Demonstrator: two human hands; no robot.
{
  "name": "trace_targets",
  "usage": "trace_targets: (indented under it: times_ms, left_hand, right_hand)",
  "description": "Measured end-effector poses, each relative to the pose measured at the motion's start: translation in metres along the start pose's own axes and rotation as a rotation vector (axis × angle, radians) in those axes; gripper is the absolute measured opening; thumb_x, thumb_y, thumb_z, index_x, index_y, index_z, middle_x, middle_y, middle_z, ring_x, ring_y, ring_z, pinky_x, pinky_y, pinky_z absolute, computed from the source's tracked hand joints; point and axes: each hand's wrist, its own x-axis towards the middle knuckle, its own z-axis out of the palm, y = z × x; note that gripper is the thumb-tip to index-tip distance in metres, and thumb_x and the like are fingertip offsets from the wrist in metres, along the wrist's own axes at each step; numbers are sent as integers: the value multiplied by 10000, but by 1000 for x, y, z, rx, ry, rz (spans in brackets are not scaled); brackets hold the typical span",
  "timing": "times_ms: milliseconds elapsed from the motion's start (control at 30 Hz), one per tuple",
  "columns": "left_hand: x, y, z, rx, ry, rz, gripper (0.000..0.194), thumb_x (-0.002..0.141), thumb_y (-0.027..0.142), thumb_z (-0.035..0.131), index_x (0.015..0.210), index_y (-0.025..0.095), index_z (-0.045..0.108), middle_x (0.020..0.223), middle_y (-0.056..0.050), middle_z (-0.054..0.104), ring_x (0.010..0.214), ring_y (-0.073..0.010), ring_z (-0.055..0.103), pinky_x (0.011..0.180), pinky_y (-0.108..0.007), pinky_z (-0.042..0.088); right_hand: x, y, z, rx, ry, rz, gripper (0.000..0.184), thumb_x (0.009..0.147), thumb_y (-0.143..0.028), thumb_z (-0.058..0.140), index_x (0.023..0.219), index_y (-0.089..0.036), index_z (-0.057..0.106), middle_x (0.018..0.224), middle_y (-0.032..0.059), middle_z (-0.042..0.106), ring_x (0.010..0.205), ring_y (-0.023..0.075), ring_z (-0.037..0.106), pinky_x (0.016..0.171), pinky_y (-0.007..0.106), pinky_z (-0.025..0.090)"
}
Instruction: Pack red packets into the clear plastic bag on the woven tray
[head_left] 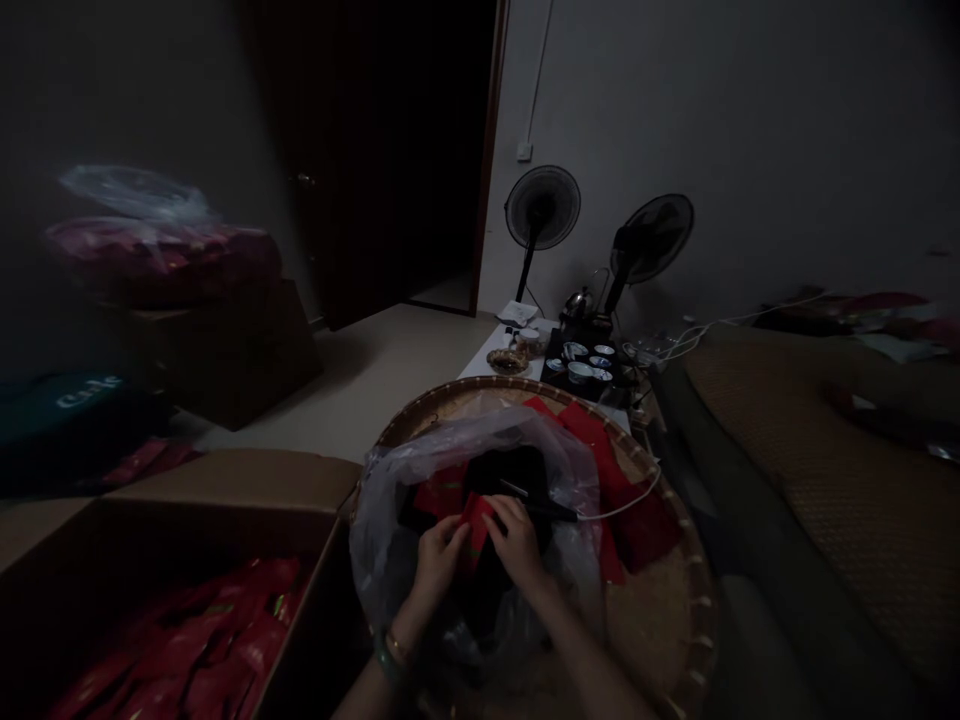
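Both my hands meet over a clear plastic bag (420, 500) that lies in a round woven tray (660, 600). My left hand (437, 560) and my right hand (517, 540) pinch a small red packet (475, 525) between them, fingers closed on it. Dark loose contents fill the bag under the packet. More red packets (622, 490) lie on the tray to the right. A bracelet sits on my left wrist.
A cardboard box (225, 520) with several red packets stands at the lower left. A low table with a tea set (585, 365) and two standing fans (541, 210) are behind the tray. A mat-covered couch (825, 480) runs along the right.
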Motion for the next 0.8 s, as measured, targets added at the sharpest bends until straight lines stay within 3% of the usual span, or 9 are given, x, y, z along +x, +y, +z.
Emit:
trace_targets:
  times_ms: [167,533,633,800]
  left_hand:
    - [-3,5,0,20,-39,24,299,741,376,552,863,135,679,791,-68,699,715,-193,631,655,-271,495]
    - [1,-4,1,-42,9,-11,345,734,402,554,926,134,657,874,-74,697,780,-194,635,696,-278,504]
    - [-1,-1,0,-18,-18,22,306,753,370,538,913,139,658,856,-68,700,761,-188,636,688,-273,500]
    - [-6,6,-1,137,-68,107,254,789,339,504,911,183,663,885,-45,701,803,-183,640,731,-273,493]
  right_hand:
    - [2,2,-2,-28,-26,57,341,811,-246,545,1149,-200,566,938,81,607,893,205,569,794,347,490]
    - [1,-2,-2,-69,-14,-128,319,869,-194,446,1166,-219,562,1073,82,620,1010,205,532,878,382,450]
    - [3,-4,-3,-43,-10,-62,250,853,-224,486,1073,-220,604,983,74,631,945,204,545,839,379,457]
    - [8,2,-9,-37,-11,109,101,773,-293,601,753,-195,616,761,40,585,764,196,545,697,344,469]
